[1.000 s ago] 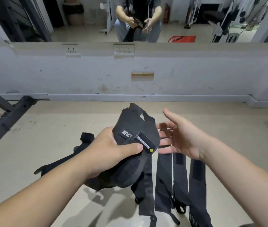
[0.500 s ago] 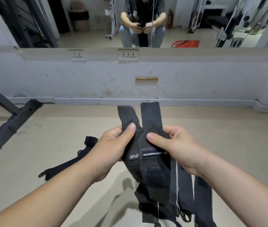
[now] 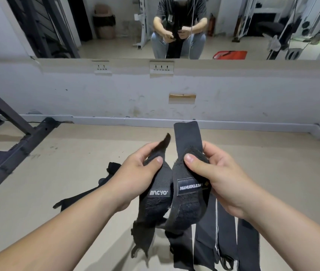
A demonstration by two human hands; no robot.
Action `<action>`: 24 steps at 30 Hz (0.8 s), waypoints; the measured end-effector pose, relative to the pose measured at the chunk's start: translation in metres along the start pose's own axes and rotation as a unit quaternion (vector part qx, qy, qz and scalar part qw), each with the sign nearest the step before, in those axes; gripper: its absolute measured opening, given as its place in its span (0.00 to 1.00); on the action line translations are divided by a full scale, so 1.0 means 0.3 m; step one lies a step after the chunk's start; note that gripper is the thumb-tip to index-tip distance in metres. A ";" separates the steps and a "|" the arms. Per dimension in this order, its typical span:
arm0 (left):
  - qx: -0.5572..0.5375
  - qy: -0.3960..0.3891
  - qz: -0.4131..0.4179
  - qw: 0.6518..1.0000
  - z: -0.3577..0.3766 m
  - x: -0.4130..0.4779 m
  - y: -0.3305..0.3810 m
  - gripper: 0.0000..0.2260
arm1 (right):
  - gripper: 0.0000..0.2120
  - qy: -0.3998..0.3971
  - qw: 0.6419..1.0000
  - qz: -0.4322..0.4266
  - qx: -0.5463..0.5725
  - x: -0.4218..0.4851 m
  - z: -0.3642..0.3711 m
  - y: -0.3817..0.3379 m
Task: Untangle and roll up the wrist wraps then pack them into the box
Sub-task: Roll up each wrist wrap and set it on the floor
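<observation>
I hold two black wrist wraps up in front of me, side by side. My left hand (image 3: 138, 173) grips the left wrap (image 3: 156, 204), which carries a white logo label, with the thumb pressed on its upper part. My right hand (image 3: 217, 177) grips the right wrap (image 3: 186, 202), labelled MANUEKLEAR; its free end (image 3: 187, 133) sticks straight up above my thumb. Both wraps' lower ends hang down toward several more black wraps (image 3: 225, 235) lying on the floor below. No box is in view.
Another black strap (image 3: 81, 198) lies on the beige floor to the left, behind my left forearm. A dark metal rack frame (image 3: 16, 145) stands at far left. A white wall with a mirror above it (image 3: 174, 28) faces me, reflecting a seated person.
My right hand came in from open and took hold of the right wrap. The bundle held in my left hand has been pulled apart into two wraps, one in each hand.
</observation>
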State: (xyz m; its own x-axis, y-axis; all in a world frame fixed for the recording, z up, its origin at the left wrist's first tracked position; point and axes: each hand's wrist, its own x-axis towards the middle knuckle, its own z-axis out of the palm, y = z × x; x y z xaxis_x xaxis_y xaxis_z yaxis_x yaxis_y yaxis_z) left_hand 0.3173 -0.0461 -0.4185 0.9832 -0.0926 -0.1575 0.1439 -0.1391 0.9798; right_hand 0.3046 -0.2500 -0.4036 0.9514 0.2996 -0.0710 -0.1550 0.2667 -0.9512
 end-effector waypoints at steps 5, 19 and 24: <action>-0.052 0.022 -0.019 0.998 0.032 -0.010 0.002 0.09 | 0.10 0.060 0.998 0.031 0.013 0.002 0.025 0.006; -0.062 -0.042 -0.015 0.997 0.028 -0.007 0.021 0.10 | 0.15 0.074 0.992 0.100 0.020 -0.026 0.052 -0.021; -0.059 -0.066 -0.024 0.996 0.063 -0.026 0.030 0.09 | 0.09 0.102 0.992 0.075 0.014 -0.013 0.060 0.008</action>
State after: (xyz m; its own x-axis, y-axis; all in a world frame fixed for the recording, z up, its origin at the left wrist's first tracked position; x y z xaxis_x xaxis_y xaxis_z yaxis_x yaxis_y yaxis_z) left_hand 0.3088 -0.0653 -0.4106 0.9526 -0.2192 -0.2111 0.2098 -0.0294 0.9773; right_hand 0.2958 -0.2339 -0.4002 0.9508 0.1468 -0.2727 -0.3031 0.2598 -0.9169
